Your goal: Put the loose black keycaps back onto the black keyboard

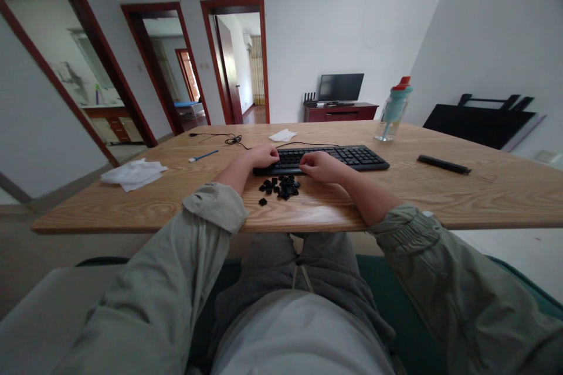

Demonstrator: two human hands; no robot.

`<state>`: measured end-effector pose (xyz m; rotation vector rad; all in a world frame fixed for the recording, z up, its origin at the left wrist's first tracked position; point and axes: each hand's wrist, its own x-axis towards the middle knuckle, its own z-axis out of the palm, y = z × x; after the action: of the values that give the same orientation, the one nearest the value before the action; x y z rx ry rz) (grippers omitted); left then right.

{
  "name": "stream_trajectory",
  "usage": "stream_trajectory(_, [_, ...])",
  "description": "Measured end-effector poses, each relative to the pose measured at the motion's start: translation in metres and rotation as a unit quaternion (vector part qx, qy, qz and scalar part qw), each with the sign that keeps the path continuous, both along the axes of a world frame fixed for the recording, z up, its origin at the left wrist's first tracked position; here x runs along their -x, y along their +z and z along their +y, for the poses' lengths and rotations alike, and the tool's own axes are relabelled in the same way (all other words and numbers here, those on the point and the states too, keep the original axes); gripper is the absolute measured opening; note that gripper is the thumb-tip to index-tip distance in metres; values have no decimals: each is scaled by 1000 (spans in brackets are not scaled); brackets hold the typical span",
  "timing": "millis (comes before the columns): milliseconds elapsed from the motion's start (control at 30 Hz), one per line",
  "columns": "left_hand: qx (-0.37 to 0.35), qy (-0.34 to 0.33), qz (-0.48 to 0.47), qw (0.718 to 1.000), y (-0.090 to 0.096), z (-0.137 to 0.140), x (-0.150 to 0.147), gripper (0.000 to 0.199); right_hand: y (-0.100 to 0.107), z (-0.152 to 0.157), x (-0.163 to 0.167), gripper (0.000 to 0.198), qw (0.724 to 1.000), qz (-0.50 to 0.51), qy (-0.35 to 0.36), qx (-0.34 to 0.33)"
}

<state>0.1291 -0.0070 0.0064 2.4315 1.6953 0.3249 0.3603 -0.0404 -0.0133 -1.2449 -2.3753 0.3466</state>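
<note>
risk: loose keycaps (280, 186) piled near counter (440, 199) edge, below keyboard (334, 158). left hand (263, 156), right hand (320, 166) on kbd; finger state unclear. wrist sweep could knock caps to floor.

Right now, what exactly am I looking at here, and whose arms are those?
No machine here: a person wears a camera on the head, looking down at their own arms. The left hand and right hand rest on the near edge of a black computer keyboard on a light wooden table. Loose black keycaps lie piled just in front. Also there: white tissues, a blue pen, a teal water bottle, a black bar. Whether either hand grips anything is unclear.
</note>
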Motion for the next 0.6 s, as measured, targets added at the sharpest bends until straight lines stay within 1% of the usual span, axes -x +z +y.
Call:
stream_trajectory(133, [-5, 0, 13, 1000, -2, 1, 0, 25, -1, 0, 0, 16, 1000, 1, 0, -1])
stream_trajectory(267, [-25, 4, 21, 999, -5, 2, 0, 28, 0, 0, 0, 17, 1000, 0, 3, 2])
stream_trajectory(400, [-53, 15, 31, 998, -11, 4, 2, 36, 0, -1, 0, 17, 1000, -3, 2, -1])
stream_trajectory(600, [-21, 21, 43, 999, -16, 9, 7, 47, 0, -1, 1, 16, 1000, 6, 10, -1])
